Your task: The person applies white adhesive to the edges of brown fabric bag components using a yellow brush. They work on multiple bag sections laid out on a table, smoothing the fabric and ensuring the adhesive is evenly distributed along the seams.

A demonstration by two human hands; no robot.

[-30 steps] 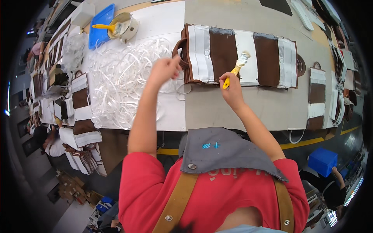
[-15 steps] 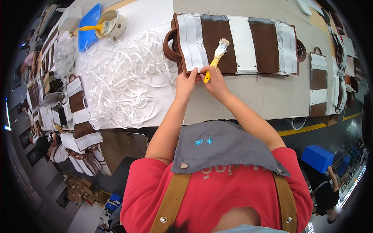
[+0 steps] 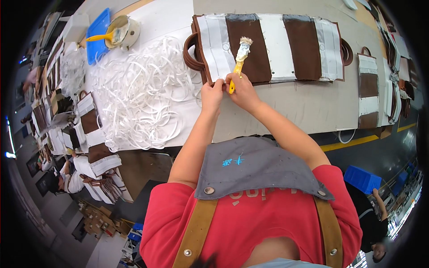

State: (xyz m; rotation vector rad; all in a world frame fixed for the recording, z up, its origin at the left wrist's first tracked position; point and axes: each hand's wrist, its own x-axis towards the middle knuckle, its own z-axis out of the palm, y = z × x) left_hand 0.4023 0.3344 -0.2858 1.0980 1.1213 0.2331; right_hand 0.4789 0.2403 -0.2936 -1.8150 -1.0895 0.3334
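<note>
A stack of flat brown-and-white striped bag panels (image 3: 278, 49) lies in front of me, with brown loop handles (image 3: 191, 52) at its left and right ends. My left hand (image 3: 211, 97) is closed, thumb and fingers pinching the stack's near left corner. Right beside it, my right hand (image 3: 244, 94) grips a yellow-handled paintbrush (image 3: 242, 54) coated in whitish paste. The brush points away from me, its bristles above a brown stripe. My right fingertips are also at the panel's near edge, though whether they hold it is hidden.
Tangled white strips (image 3: 138, 96) heap on the table to the left. Behind them, a paste pot (image 3: 130, 35) with another yellow-handled brush (image 3: 99, 38) stands by a blue tray (image 3: 93, 49). Another striped panel (image 3: 368, 89) lies right. A person carries a blue crate (image 3: 362, 179) at lower right.
My right hand and the brush have shifted left along the panel's near edge, closer to the corner. My left hand keeps its pinch there. The whole view has shifted slightly.
</note>
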